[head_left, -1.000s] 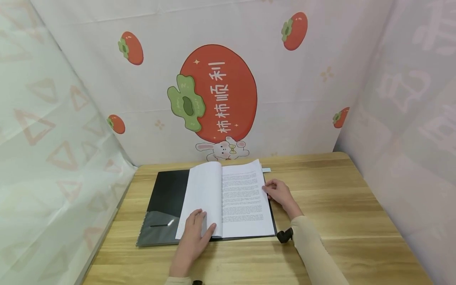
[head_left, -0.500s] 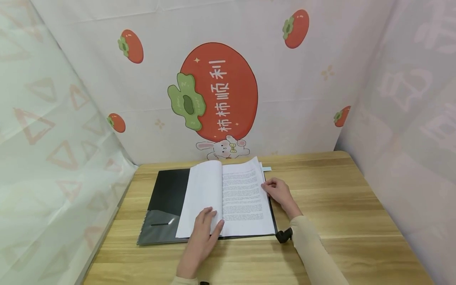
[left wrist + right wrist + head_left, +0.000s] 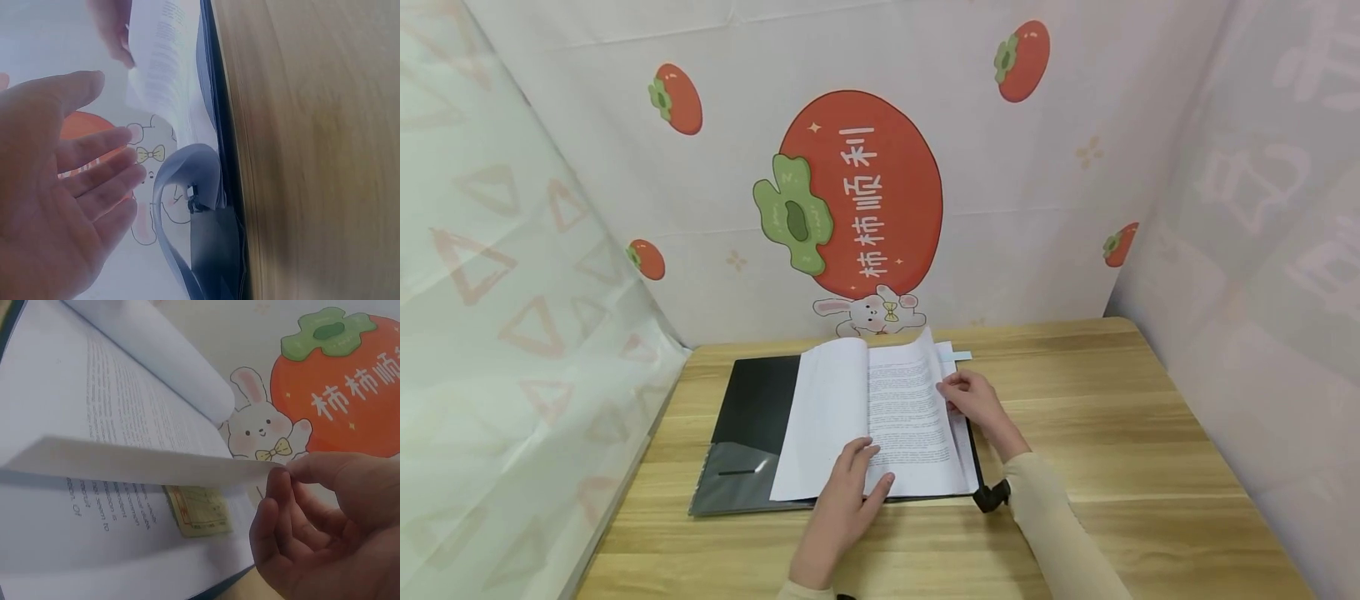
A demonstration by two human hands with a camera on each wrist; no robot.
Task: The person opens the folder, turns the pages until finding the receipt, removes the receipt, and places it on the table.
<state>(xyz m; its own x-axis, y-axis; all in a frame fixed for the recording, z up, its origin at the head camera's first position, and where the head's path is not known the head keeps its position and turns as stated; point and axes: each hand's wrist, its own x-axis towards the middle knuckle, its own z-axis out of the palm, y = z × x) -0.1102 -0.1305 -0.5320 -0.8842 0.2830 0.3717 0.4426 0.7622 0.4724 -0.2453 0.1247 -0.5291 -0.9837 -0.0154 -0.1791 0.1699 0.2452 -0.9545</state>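
A black folder point(image 3: 758, 396) lies open with a stack of printed sheets. Turned pages point(image 3: 822, 408) curl over to the left. My right hand point(image 3: 976, 402) pinches the right edge of a printed page point(image 3: 156, 466) between thumb and fingertips, and that edge is lifted. Under it, in the right wrist view, a yellow-green printed slip point(image 3: 199, 510) lies on the sheet below. My left hand point(image 3: 844, 500) hovers at the lower edge near the fold, fingers relaxed and holding nothing. The left wrist view shows it apart from the paper.
The folder rests on a wooden table point(image 3: 1097, 433). A clear pocket point(image 3: 733, 479) covers the folder's lower left corner. A pale blue tab point(image 3: 958, 356) sticks out at the upper right. Behind stands a white curtain point(image 3: 1000, 167) with persimmon prints.
My right hand has moved left, lifting the page's right edge and uncovering the sheet beneath. My left hand has slid right along the lower edge, from the turned pages toward the fold.
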